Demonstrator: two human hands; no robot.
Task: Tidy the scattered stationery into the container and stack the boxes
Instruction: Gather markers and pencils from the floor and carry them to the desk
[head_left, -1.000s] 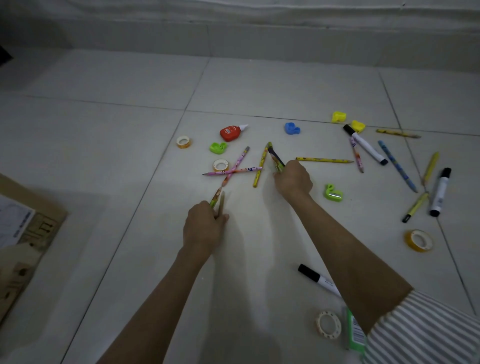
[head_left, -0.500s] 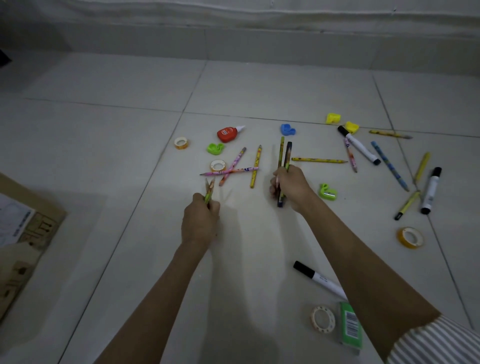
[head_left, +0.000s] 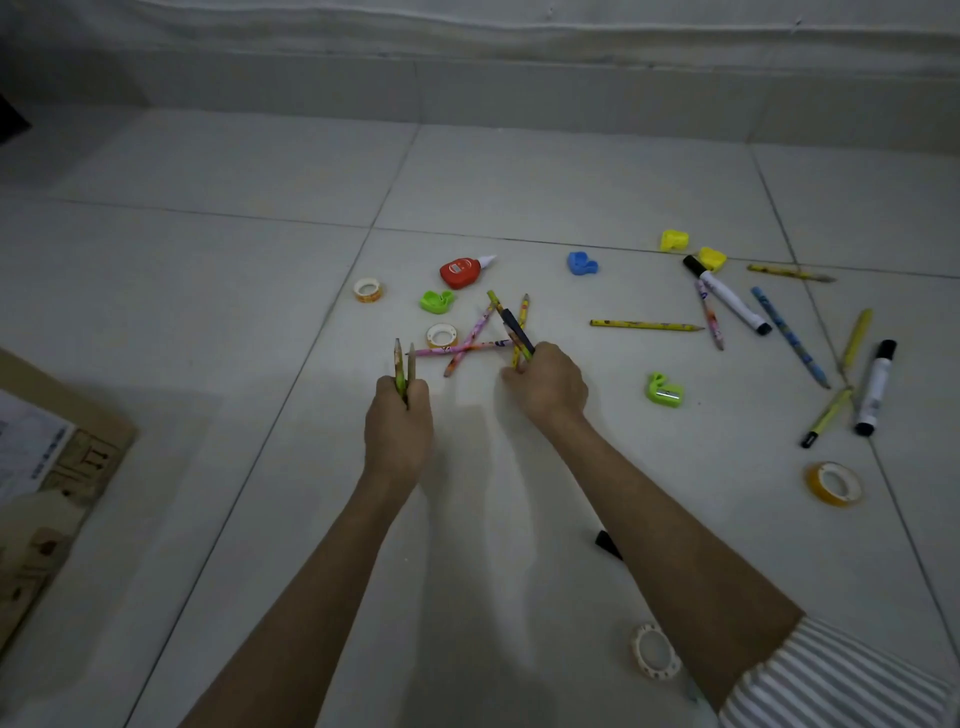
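Observation:
Stationery lies scattered on a pale tiled floor. My left hand (head_left: 399, 422) is closed around two pencils (head_left: 404, 366) that stick up out of the fist. My right hand (head_left: 548, 387) grips a small bunch of pencils (head_left: 514, 326), one dark and one yellow-green, pointing up and to the left. Just beyond the two hands, pink pencils (head_left: 470, 347) lie crossed on the floor. Further right lie a yellow pencil (head_left: 644, 326), a white marker (head_left: 727, 295) and a blue pencil (head_left: 789, 336).
A cardboard box (head_left: 49, 467) sits at the left edge. Tape rolls (head_left: 441, 335) (head_left: 834, 483) (head_left: 653, 652), a red glue bottle (head_left: 462, 272), green (head_left: 664, 389) (head_left: 436, 301), blue (head_left: 582, 263) and yellow (head_left: 674, 240) sharpeners and another marker (head_left: 875, 387) lie around. A wall runs along the back.
My right hand has shifted left with its pencils, toward the crossed pink ones. My left hand has tilted its two pencils more upright. The view has moved slightly.

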